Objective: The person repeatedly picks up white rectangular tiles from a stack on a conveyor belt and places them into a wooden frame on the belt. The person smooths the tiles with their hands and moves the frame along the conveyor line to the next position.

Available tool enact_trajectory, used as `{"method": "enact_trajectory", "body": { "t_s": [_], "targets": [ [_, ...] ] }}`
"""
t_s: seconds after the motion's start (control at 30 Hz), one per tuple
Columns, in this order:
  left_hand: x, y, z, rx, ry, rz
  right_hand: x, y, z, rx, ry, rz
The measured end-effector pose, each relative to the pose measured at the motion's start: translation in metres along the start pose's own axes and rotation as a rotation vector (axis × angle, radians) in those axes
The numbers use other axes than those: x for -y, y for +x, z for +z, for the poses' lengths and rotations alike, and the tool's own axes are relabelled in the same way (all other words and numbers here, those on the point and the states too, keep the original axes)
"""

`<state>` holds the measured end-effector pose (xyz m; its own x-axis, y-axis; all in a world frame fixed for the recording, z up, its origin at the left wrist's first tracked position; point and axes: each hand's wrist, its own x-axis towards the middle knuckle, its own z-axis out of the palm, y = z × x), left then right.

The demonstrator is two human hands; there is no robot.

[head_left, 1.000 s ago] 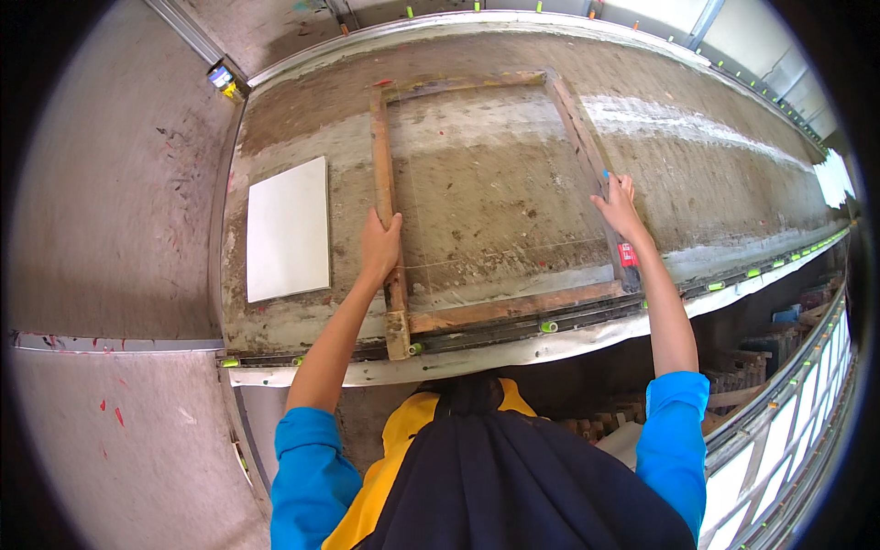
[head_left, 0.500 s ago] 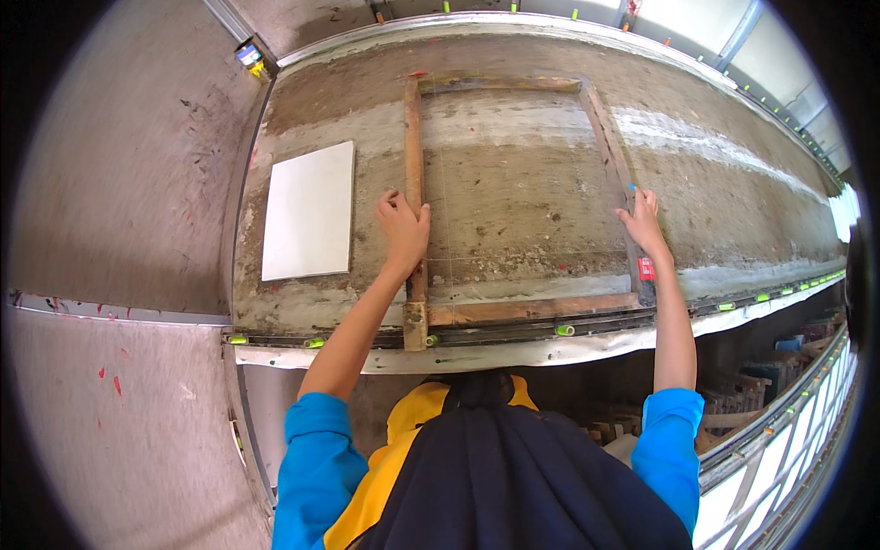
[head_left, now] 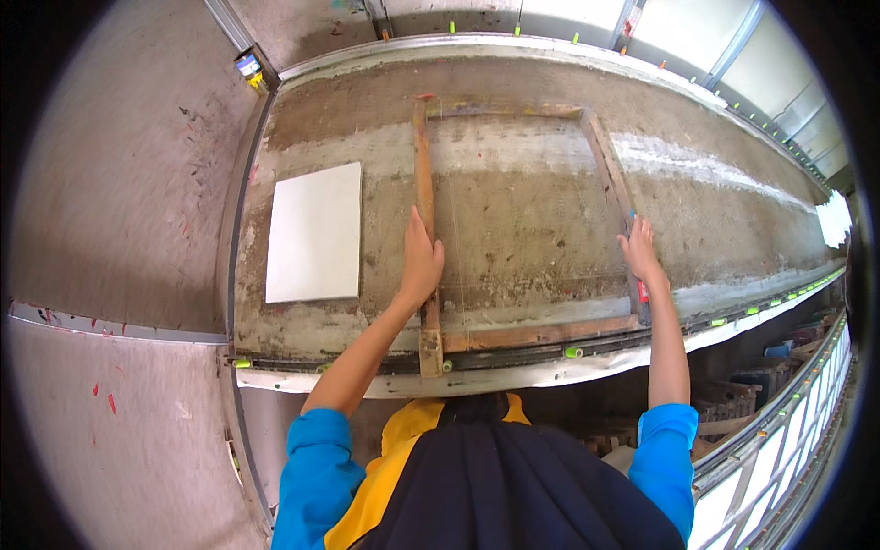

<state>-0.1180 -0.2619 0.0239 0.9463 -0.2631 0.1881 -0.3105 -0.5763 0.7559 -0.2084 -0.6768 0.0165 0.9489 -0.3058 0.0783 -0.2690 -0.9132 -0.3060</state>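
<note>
A rectangular wooden frame [head_left: 424, 170] lies flat on the stained work table, with the tabletop showing through its middle and faint thin lines inside. My left hand [head_left: 422, 264] straddles its left bar, thumb on the inner side and fingers along the outer side. Opposite it, my right hand [head_left: 643, 249] holds the right bar, thumb inward and fingers over the outside. Part of a red label [head_left: 643, 291] shows on that bar, beside my right wrist. To the left of the frame, a white rectangular panel [head_left: 314, 234] rests on the table, touched by neither hand.
Green pegs [head_left: 573, 352] line the dark rail at the near edge. A small can [head_left: 249, 66] stands by the far left corner. Dark wooden pieces [head_left: 729, 403] are stacked below at right. Another pale surface [head_left: 119, 229] adjoins at left.
The whole view has shifted slightly, so the table sits lower in it. My left hand's fingers, curled before, now stretch along the left bar. The frame keeps its place on the table.
</note>
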Motion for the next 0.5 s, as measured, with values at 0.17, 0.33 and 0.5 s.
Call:
{"method": "enact_trajectory", "body": {
  "t_s": [0.17, 0.33, 0.5],
  "targets": [
    [-0.007, -0.001, -0.006, 0.022, -0.028, -0.061, 0.010, 0.001, -0.006, 0.044, 0.007, 0.057],
    [-0.013, 0.000, -0.004, -0.016, 0.276, -0.014, -0.002, -0.001, -0.008, 0.038, -0.107, 0.000],
    [-0.095, 0.023, 0.000, -0.026, 0.265, 0.291, 0.023, -0.027, -0.053, -0.081, -0.003, 0.109]
  ]
}}
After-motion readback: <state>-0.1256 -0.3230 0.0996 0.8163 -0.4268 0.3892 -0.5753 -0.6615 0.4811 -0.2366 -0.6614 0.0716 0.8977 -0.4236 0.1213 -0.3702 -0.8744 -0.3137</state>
